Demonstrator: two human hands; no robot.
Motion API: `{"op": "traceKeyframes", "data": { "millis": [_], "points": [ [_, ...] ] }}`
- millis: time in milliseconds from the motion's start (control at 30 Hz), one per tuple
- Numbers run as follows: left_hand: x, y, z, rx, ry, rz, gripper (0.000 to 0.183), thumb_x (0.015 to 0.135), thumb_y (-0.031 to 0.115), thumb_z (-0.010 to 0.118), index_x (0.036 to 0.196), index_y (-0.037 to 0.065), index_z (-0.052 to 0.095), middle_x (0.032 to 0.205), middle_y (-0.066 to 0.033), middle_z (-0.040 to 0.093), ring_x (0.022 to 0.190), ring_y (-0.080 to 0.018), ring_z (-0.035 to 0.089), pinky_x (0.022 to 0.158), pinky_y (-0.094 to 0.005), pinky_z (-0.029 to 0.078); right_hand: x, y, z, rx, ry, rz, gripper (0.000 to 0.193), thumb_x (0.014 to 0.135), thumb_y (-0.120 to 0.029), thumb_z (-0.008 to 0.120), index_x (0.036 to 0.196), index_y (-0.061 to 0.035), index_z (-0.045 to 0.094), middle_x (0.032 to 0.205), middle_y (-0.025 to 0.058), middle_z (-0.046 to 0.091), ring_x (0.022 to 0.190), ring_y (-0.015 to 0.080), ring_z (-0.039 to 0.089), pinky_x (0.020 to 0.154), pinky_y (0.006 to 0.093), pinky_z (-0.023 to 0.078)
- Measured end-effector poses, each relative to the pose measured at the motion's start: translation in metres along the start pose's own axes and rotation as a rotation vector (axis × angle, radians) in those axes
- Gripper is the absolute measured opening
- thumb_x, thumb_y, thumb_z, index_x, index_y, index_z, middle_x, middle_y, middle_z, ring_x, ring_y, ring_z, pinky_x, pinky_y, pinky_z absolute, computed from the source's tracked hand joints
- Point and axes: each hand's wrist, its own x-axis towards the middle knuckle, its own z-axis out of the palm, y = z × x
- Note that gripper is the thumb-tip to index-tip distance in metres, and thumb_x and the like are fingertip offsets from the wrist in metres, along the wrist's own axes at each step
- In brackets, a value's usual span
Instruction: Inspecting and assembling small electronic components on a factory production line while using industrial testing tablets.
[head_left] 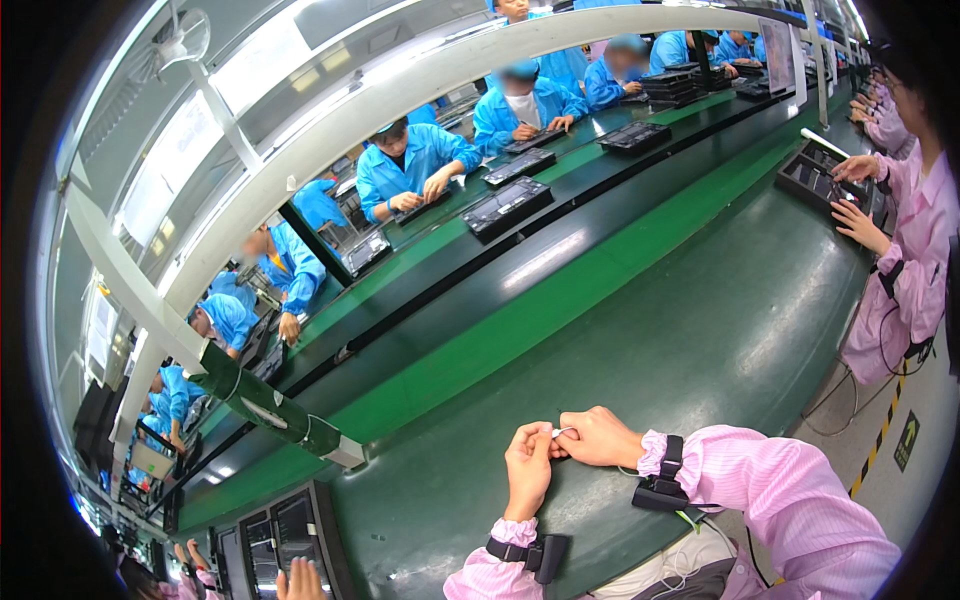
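Above the green worktop (pixel 440 480), my two hands meet fingertip to fingertip. My left hand (pixel 527 468) pinches a small white piece (pixel 557 433) between thumb and forefinger. My right hand (pixel 603 437), its fingers curled closed, holds the same piece from the other side, where a thin pale cord loops over the fingers. The piece is too small to tell its kind. Both wrists, in pink striped sleeves, carry black straps with black boxes. A thin cord also shows beside my right wrist.
A black tray (pixel 335 540) lies at lower left, beside a co-worker's hand (pixel 301 580). A post (pixel 280 415) stands at the worktop's left. On the right, a person in pink (pixel 905 230) works at another black tray (pixel 800 185). Across the line, people in blue handle flat black units.
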Motion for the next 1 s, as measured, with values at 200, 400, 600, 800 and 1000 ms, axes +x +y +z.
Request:
{"op": "traceKeyframes", "data": {
  "millis": [200,400,600,800,1000],
  "points": [
    [-0.0009,0.0012,0.0015,0.015,0.000,0.003,0.015,0.090,0.014,0.052,0.095,-0.001,0.054,0.070,-0.0038,0.056,0.061,-0.0106,0.053,0.060,-0.0227,0.047,-0.0003,-0.0014,-0.0018,0.008,-0.014,0.019,0.018,0.076,-0.016,0.055,0.067,-0.0018,0.049,0.059,0.0175,0.055,0.055,0.0373,0.055,0.048,0.0413,0.042],
    [-0.0015,0.0019,0.0021,0.012,0.000,0.003,0.016,0.090,0.014,0.053,0.095,-0.001,0.054,0.070,-0.0038,0.056,0.061,-0.0104,0.053,0.060,-0.0223,0.047,-0.0002,-0.0040,-0.0044,-0.002,-0.027,0.026,0.018,0.077,-0.017,0.054,0.068,-0.0021,0.051,0.060,0.0179,0.057,0.057,0.0377,0.056,0.051,0.0428,0.043],
    [-0.0013,0.0022,0.0032,0.012,0.004,-0.005,0.015,0.090,0.014,0.052,0.095,-0.001,0.054,0.069,-0.0038,0.056,0.061,-0.0102,0.053,0.059,-0.0223,0.047,-0.0006,-0.0013,-0.0027,0.012,-0.009,0.012,0.018,0.077,-0.016,0.055,0.067,-0.0015,0.049,0.058,0.0170,0.055,0.055,0.0364,0.055,0.048,0.0407,0.042],
    [-0.0002,-0.0005,0.0007,-0.006,-0.005,0.006,0.015,0.090,0.014,0.053,0.094,-0.001,0.054,0.069,-0.0035,0.056,0.060,-0.0101,0.053,0.059,-0.0224,0.047,0.0002,-0.0029,-0.0039,-0.006,-0.043,0.044,0.019,0.077,-0.019,0.054,0.068,-0.0023,0.053,0.062,0.0180,0.058,0.058,0.0373,0.057,0.052,0.0437,0.045],
    [-0.0003,-0.0007,0.0012,-0.007,-0.005,0.005,0.015,0.090,0.014,0.053,0.094,0.000,0.054,0.069,-0.0033,0.056,0.060,-0.0102,0.053,0.059,-0.0224,0.047,0.0000,0.0019,-0.0005,0.005,-0.028,0.025,0.019,0.077,-0.019,0.054,0.069,-0.0024,0.053,0.062,0.0180,0.058,0.058,0.0373,0.057,0.052,0.0438,0.045]
  ]
}}
